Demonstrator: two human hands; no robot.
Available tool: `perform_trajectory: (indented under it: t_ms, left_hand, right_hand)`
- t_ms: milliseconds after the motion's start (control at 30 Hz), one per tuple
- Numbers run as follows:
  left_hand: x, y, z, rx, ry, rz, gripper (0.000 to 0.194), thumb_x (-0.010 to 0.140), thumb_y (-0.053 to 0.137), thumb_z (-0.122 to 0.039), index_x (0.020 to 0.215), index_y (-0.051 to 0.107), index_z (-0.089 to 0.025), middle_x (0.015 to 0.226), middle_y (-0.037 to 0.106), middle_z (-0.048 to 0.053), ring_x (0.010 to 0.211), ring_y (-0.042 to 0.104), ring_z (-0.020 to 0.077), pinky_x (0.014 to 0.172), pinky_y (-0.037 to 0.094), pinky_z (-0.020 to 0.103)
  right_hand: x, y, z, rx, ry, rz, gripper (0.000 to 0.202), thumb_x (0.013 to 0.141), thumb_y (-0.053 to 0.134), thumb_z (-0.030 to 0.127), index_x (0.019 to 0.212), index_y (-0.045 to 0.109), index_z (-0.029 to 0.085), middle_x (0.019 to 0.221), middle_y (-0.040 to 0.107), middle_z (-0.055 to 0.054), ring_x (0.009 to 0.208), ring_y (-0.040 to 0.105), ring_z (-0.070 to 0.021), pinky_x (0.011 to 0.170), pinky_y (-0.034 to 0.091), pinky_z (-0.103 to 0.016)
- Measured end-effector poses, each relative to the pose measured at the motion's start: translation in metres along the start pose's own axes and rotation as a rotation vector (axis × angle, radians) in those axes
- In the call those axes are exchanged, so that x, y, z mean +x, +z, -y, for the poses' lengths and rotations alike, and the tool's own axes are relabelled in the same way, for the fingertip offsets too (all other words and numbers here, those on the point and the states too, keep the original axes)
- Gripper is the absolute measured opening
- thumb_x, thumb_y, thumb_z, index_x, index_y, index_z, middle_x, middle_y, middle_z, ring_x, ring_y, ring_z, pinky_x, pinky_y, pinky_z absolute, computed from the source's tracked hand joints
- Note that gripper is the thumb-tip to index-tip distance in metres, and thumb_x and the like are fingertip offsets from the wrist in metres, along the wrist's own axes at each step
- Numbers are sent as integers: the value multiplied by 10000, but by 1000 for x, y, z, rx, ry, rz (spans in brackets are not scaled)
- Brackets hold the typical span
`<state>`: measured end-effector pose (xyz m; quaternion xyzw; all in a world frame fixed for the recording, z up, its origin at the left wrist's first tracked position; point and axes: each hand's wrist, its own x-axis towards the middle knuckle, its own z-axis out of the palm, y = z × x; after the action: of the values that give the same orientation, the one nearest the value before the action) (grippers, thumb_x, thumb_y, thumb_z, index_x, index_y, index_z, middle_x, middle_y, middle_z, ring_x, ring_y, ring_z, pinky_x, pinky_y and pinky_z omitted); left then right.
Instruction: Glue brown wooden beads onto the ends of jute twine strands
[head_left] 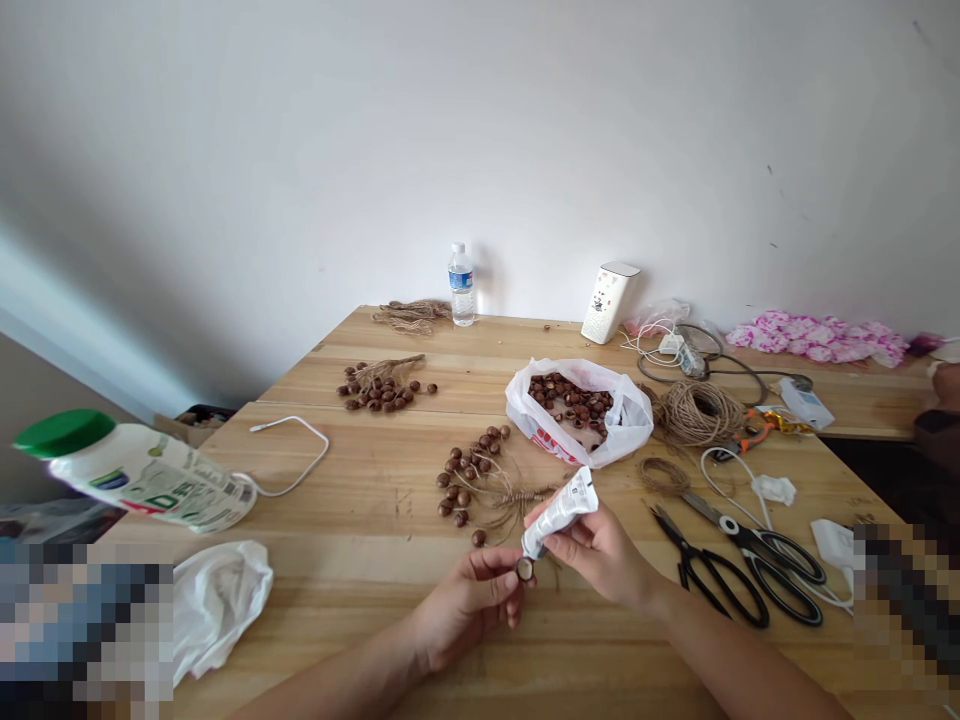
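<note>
Between the thumb and fingers of my left hand (480, 600) is a half nutshell (525, 569), its hollow side facing me. My right hand (600, 550) grips a white glue-like tube (561, 512), tilted with its lower end right at the shell. Just beyond my hands lies a bundle of twine strands (517, 497) with several round brown nuts (465, 470) at the ends. A white plastic bag (637, 420) holding many brown shells (570, 400) stands open behind my right hand.
Two pairs of scissors (724, 580) and a twine roll (697, 412) lie at the right. Another nut bundle (386, 385) sits back left. A green-lidded jar (157, 475) and crumpled bag (225, 605) are at left. A water bottle (461, 290) and white box (609, 305) stand by the wall.
</note>
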<state>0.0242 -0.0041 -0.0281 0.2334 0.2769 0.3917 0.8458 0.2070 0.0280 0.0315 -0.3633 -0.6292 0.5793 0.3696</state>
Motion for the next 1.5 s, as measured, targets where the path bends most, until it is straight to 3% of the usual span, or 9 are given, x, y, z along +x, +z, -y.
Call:
perform_trajectory:
  t_ms: [1500]
  left_hand:
    - [0, 1, -1, -28, -6, -32, 254, 592, 780, -204, 830, 717, -141, 706, 670, 43, 491, 522, 88, 505, 382, 237]
  right_hand:
    - [-2, -1, -3, -51, -33, -34, 203, 805, 611, 270, 969, 542, 174, 945, 647, -78, 874, 625, -204, 790, 509, -326]
